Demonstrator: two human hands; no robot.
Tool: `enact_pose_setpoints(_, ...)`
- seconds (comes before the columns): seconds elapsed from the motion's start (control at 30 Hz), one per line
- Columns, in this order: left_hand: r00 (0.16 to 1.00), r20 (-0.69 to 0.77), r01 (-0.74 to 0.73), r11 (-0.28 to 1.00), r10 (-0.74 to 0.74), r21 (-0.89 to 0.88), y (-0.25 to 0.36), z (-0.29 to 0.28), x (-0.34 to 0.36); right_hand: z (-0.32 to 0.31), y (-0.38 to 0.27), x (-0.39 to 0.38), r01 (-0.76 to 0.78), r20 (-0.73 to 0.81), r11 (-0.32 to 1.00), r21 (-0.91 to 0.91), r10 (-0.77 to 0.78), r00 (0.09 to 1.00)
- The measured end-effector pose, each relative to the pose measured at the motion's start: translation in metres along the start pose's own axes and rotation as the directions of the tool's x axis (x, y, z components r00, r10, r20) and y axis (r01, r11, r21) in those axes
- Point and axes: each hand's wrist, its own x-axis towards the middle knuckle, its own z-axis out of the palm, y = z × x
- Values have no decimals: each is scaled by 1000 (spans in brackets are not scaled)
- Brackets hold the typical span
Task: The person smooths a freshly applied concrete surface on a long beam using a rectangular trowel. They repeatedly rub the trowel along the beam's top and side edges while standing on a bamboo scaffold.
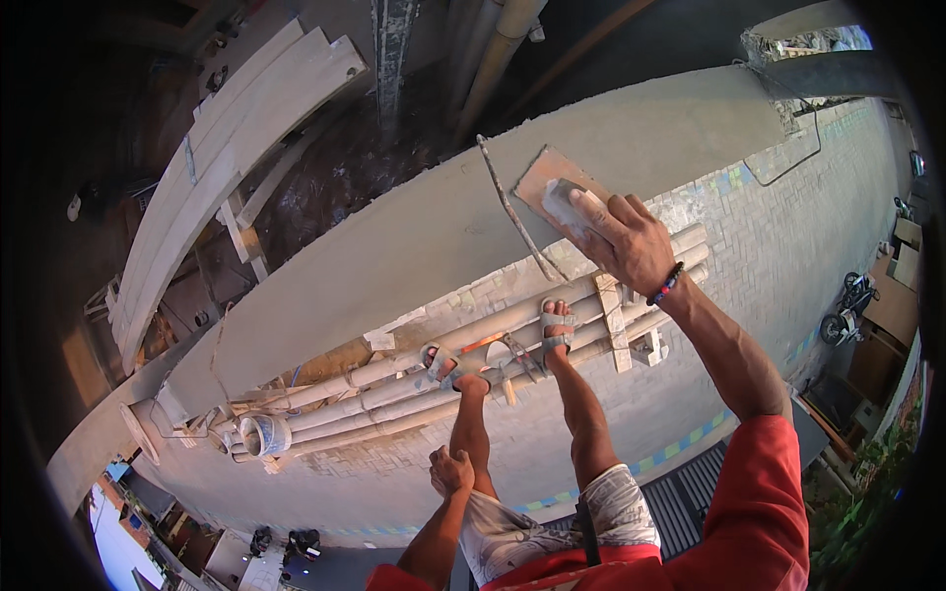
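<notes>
My right hand [631,241] is closed around the grey handle of a plastering float [552,179]. The float's flat, reddish-brown board lies against, or just over, the smooth grey plastered band [414,236]; I cannot tell whether it touches. Left of the float, a thin, bent metal rod [506,202] runs across the band's lower edge. My left hand [451,471] is a fist beside my left leg, with nothing showing in it. Between my sandalled feet lie a tool with an orange handle [481,342], a brush [509,392] and other hand tools.
I stand on several lashed bamboo poles [394,396], high above the ground. A plaster-smeared bucket [264,434] sits at their left end. A wooden crosspiece [613,323] is near my right foot. A bent wire [816,138] hangs at right. Curved boards [236,138] rise at far left.
</notes>
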Motion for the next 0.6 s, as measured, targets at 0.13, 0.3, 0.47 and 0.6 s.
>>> enact_pose_setpoints(0.13,1000,-9,8,1000,-8,4,10,-4,0,-45,77,-28,-213,-140,969,-127,195,971)
enact_pose_setpoints(0.3,1000,-4,-21,1000,22,12,19,-12,-1,-43,82,32,-489,-216,872,-35,471,855)
enact_pose_setpoints(0.47,1000,-6,-27,1000,27,15,16,-9,1,-5,19,-16,36,-139,999,13,-34,990)
enact_pose_setpoints(0.6,1000,-9,-24,1000,24,-11,16,-6,0,-56,102,-48,-413,-206,904,-115,385,900)
